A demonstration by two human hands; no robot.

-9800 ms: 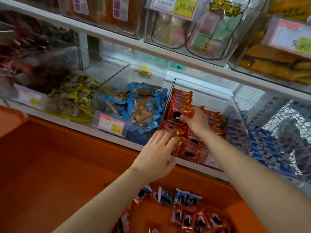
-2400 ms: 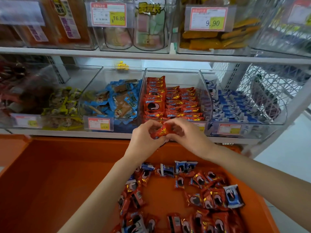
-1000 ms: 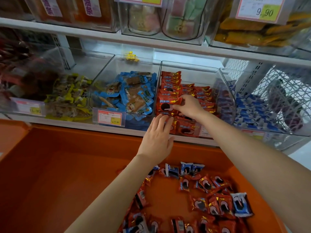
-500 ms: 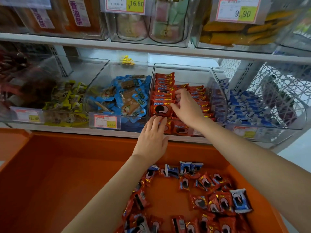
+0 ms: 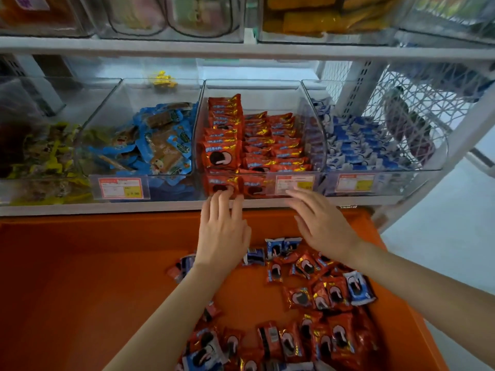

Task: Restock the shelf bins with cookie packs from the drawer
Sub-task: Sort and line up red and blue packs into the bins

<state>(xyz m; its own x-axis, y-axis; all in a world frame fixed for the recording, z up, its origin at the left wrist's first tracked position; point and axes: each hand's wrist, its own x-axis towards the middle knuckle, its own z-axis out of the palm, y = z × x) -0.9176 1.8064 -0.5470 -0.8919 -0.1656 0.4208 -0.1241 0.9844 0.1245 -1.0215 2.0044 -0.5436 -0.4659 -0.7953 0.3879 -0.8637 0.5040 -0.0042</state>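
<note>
Fingers, left hand, at cookie bin front; right hand spread beside.

Retail shop, snack aisle.

Told by white shelving in tiers, lined with clear plastic bins side by side, each sorted by kind: yellow-wrapped snacks, blue snack packs, red cookie packs in neat rows, blue-and-white packs. Red-and-yellow price tags fixed to the bin fronts. Upper bins of wrapped goods on the tier above. White wire mesh panel at the shelf end; below, an orange drawer scattered with loose packs.
</note>
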